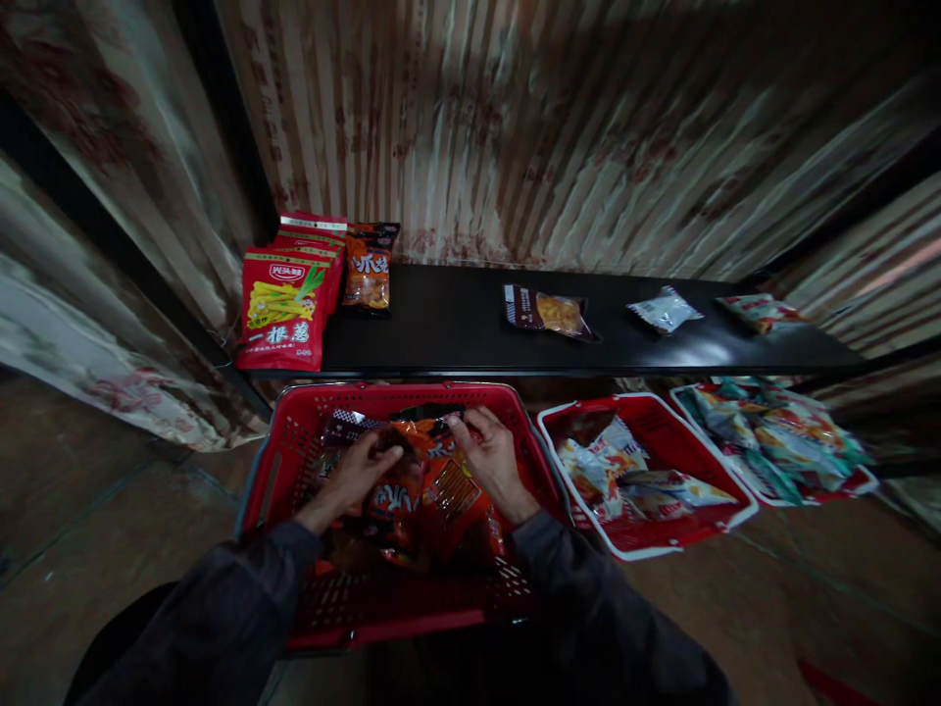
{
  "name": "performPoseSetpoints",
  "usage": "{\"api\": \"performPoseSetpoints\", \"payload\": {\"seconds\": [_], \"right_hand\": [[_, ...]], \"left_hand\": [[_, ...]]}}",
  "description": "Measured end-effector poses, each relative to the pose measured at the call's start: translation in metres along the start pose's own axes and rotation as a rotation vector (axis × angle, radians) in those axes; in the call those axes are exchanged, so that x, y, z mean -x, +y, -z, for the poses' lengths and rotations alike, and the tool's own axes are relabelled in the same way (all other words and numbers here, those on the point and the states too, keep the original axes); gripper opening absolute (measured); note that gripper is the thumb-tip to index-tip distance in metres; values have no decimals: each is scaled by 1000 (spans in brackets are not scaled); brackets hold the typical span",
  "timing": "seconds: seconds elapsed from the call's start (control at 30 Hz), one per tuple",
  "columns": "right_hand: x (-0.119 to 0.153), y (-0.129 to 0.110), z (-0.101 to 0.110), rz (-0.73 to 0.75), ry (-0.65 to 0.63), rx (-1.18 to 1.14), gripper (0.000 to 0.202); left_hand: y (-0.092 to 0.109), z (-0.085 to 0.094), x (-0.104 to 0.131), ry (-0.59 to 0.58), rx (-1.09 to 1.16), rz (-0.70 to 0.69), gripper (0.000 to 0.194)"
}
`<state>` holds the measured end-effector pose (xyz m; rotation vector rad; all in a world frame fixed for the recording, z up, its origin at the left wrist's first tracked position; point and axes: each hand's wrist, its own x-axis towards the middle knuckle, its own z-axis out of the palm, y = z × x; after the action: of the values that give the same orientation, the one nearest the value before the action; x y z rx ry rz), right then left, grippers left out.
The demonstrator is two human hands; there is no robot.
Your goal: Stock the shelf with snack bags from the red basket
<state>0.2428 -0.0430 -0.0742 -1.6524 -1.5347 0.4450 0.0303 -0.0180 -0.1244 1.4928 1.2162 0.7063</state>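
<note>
Both of my hands reach into a red plastic shopping basket (294, 422) filled with snack bags. My left hand (360, 476) has its thumb and fingers curled at the dark upper edge of an orange-and-black snack bag (397, 505). To its right, my right hand (491, 459) pinches the top of an orange snack bag (448, 490) with brown sticks pictured on it. That bag stands tilted among the others. A purple-brown bag (349, 427) with a checked edge lies behind my left hand. The lower parts of the bags are dim and overlap.
Above the basket runs a black shelf (441, 319). Red snack bags (283, 309) and an orange bag (369, 270) stand at its left. A brown bag (551, 312), a white bag (666, 311) and a red-green bag (761, 312) lie along it. Two more baskets, one white-rimmed (647, 544), stand right.
</note>
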Motion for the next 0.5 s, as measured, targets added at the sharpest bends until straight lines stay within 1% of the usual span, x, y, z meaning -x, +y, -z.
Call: {"api": "performPoseSetpoints", "payload": {"seconds": [0.07,0.13,0.2,0.27,0.33,0.4,0.5], "right_hand": [[7,-12,6,-90,48,-203,31],[12,-18,6,-206,32,-386,31],[14,-20,2,-321,0,-526,32],[14,-18,-2,-434,-4,-626,33],[12,-15,-4,-531,11,-694,35],[12,-12,-6,-598,26,-736,37],[12,-8,-7,-665,15,-759,38]], "left_hand": [[12,5,-3,-39,179,-50,58],[22,8,-4,-71,340,-60,59],[28,7,-2,-83,490,-24,57],[29,3,3,-136,622,23,56],[27,-4,11,-230,709,70,55],[23,-11,20,-304,743,121,57],[19,-19,29,-343,750,192,65]]}}
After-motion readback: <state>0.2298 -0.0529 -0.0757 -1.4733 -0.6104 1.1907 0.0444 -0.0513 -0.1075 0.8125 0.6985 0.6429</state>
